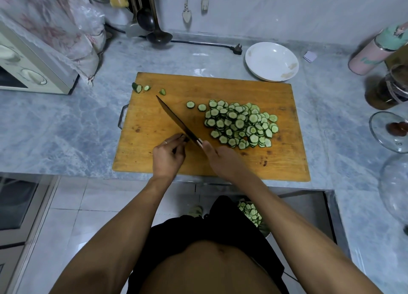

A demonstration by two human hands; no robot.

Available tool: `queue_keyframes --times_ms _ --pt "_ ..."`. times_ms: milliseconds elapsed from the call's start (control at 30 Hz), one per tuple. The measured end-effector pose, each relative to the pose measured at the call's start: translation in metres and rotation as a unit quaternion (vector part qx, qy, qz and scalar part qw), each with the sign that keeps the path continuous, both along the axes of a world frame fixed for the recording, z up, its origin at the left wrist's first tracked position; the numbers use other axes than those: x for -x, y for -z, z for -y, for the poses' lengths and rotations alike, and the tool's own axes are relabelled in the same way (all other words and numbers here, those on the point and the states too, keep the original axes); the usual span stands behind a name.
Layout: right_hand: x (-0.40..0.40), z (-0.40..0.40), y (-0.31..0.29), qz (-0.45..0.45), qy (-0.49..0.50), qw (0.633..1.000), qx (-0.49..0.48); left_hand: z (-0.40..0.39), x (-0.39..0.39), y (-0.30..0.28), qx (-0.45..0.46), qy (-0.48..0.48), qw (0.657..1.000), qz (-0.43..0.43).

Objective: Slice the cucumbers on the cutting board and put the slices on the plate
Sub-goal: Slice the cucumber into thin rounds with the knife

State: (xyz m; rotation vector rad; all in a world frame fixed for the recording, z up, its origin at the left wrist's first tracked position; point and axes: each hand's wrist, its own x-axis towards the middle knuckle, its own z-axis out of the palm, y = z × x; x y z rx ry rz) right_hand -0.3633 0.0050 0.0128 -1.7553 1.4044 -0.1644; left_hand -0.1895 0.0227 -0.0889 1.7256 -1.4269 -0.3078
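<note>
A wooden cutting board (220,90) is lying on the marble counter (66,128), its near edge reaching the counter's front edge. A heap of cucumber slices (241,123) is sitting on the board's right half, with two loose slices just beside the heap toward the board's centre and three end pieces (141,88) near the far left corner. The right hand (223,159) is gripping the handle of a knife (176,120), fingers closed around it, the blade pointing toward the far left corner. The left hand (169,154) is pinching a small dark cucumber stub against the blade, fingers narrow. A white plate (272,62) is standing beyond the board's far right corner, holding no slices, only faint smears. At the counter's right edge, a glass dish (382,131) is holding something reddish brown.
</note>
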Motion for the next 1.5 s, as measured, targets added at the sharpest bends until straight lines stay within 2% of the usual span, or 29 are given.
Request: queue_keyframes --times_ms 133,367,734,934,1134,1501 --pt "0.014 -0.001 -0.001 0.021 0.012 1.000 -0.018 0.000 0.000 0.000 0.009 -0.006 1.000 -0.008" --pt "0.019 -0.015 -0.013 0.029 -0.022 0.999 -0.011 0.001 -0.001 0.000 0.008 -0.013 1.000 -0.025" --pt "0.004 -0.018 -0.018 0.012 -0.046 0.999 -0.002 0.000 -0.001 -0.001 -0.020 0.001 0.999 -0.033" --pt "-0.016 -0.008 0.000 0.001 -0.013 1.000 -0.015 -0.001 -0.001 0.005 -0.015 -0.007 1.000 -0.009" --pt "-0.013 -0.007 0.004 -0.009 -0.021 1.000 -0.015 -0.003 0.003 0.009 -0.004 -0.020 1.000 0.024" --pt "0.010 0.005 0.001 0.017 0.044 0.999 -0.020 -0.004 0.002 0.004 0.007 -0.020 1.000 0.002"
